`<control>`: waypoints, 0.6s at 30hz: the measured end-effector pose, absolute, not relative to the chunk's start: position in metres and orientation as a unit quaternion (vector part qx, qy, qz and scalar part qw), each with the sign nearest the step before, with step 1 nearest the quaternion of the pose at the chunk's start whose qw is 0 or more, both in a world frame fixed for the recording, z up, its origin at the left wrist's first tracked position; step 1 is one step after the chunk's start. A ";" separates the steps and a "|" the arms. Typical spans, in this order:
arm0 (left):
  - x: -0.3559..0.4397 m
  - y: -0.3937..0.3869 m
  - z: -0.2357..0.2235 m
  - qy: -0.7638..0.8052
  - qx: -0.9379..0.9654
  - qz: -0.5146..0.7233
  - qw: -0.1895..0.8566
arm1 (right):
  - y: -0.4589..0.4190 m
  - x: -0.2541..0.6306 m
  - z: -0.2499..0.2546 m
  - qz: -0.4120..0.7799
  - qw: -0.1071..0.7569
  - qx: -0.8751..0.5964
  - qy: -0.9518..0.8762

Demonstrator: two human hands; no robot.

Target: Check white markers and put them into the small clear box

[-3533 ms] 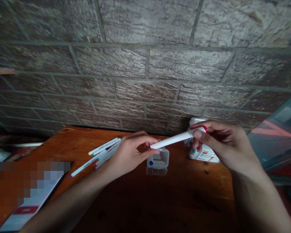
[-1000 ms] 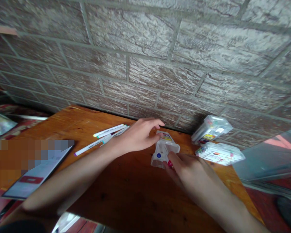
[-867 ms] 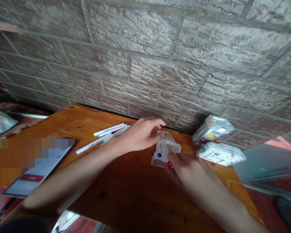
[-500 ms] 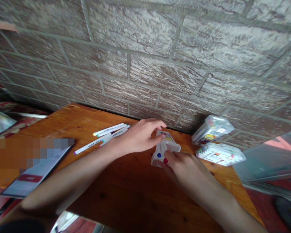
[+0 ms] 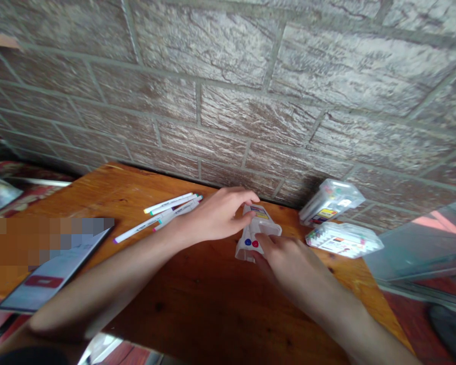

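Note:
A clear plastic marker case (image 5: 265, 214) lies with its near end towards me on the wooden table. Inside it, a blue-ended marker (image 5: 248, 242) sits beside a red-ended marker (image 5: 255, 244). My right hand (image 5: 289, 258) is closed on the red-ended marker at the case's near right side; its fingertips are partly hidden. My left hand (image 5: 222, 213) reaches over the case's far left end. Its thumb lies over the case by the yellow label, apart from the curved index finger, and the other fingers are hidden. Several white markers (image 5: 137, 229) with coloured ends lie left of my left hand.
Two filled clear cases stand at the back right: a tall case (image 5: 330, 203) and a low case (image 5: 344, 241). A tablet-like screen (image 5: 57, 276), partly pixelated, is at the left. The brick wall (image 5: 228, 111) rises behind the wooden table (image 5: 197, 299).
The red-ended marker has gone from between both hands into the case. Over the last second my right hand has shifted it left, close beside the blue-ended marker. My left hand has barely moved.

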State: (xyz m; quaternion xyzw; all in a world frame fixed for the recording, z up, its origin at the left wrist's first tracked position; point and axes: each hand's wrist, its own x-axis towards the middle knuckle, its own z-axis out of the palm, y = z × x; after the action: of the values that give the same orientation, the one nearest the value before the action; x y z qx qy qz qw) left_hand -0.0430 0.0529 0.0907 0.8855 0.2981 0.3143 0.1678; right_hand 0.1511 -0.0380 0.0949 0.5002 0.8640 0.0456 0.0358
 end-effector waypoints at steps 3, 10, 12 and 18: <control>-0.043 0.051 0.093 0.296 0.894 0.292 0.168 | -0.038 0.148 0.091 0.058 0.035 0.495 0.866; -0.043 0.050 0.092 0.270 0.909 0.269 0.170 | -0.039 0.139 0.094 0.076 0.074 0.478 0.872; -0.044 0.051 0.090 0.260 0.912 0.266 0.173 | -0.039 0.137 0.096 0.071 0.091 0.477 0.871; -0.043 0.050 0.090 0.250 0.921 0.242 0.175 | -0.040 0.139 0.094 0.086 0.072 0.479 0.871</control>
State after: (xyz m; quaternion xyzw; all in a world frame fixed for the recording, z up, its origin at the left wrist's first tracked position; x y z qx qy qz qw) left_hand -0.0434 0.0503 0.0897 0.9212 0.2495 0.2420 0.1749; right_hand 0.1392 -0.0401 0.0943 0.4792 0.8706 0.0856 0.0719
